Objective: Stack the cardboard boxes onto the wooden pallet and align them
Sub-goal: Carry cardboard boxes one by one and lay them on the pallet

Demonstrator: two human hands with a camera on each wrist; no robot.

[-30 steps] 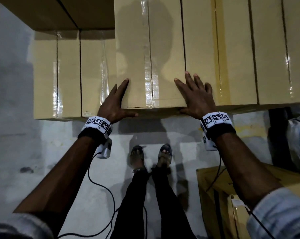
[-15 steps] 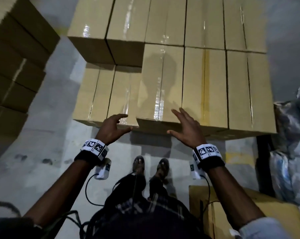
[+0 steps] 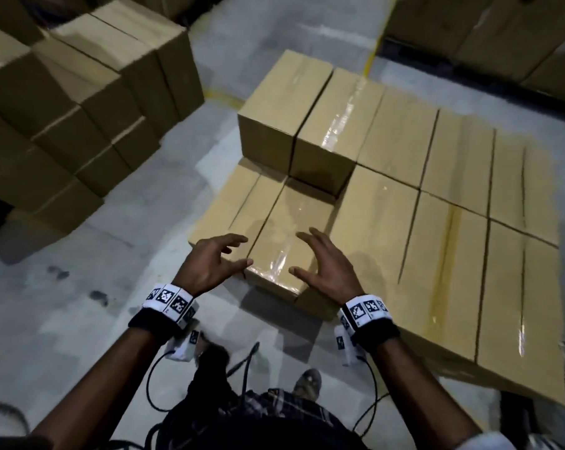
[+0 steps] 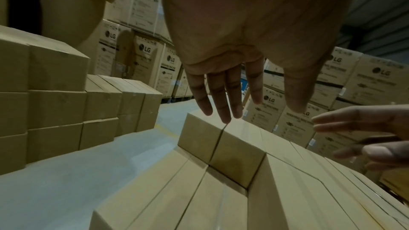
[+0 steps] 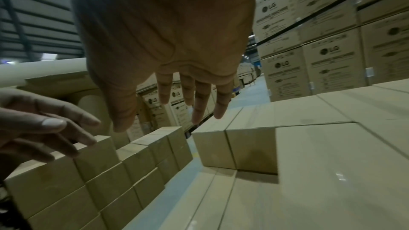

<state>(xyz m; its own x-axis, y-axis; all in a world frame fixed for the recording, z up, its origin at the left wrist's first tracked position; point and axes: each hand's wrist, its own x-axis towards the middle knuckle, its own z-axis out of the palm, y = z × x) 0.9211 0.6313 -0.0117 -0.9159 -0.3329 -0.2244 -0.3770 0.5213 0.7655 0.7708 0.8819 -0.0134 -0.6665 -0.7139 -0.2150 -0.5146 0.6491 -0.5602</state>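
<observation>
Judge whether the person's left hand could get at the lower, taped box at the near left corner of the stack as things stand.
Probably yes. The left hand hovers open just beside that lower taped box, whose top is bare. The taller boxes stand behind it and the right hand keeps to its other side, so nothing blocks the way.

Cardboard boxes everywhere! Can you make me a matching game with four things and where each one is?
Things:
1. left hand
2. right hand
3. corner box
4. side stack

Places:
a. on the grey floor, left of the load
b. open, over the right edge of the taped low box
c. top layer, far left end
d. open, over the taped low box's left edge

Pairs: 1-d, 2-b, 3-c, 4-a
</observation>
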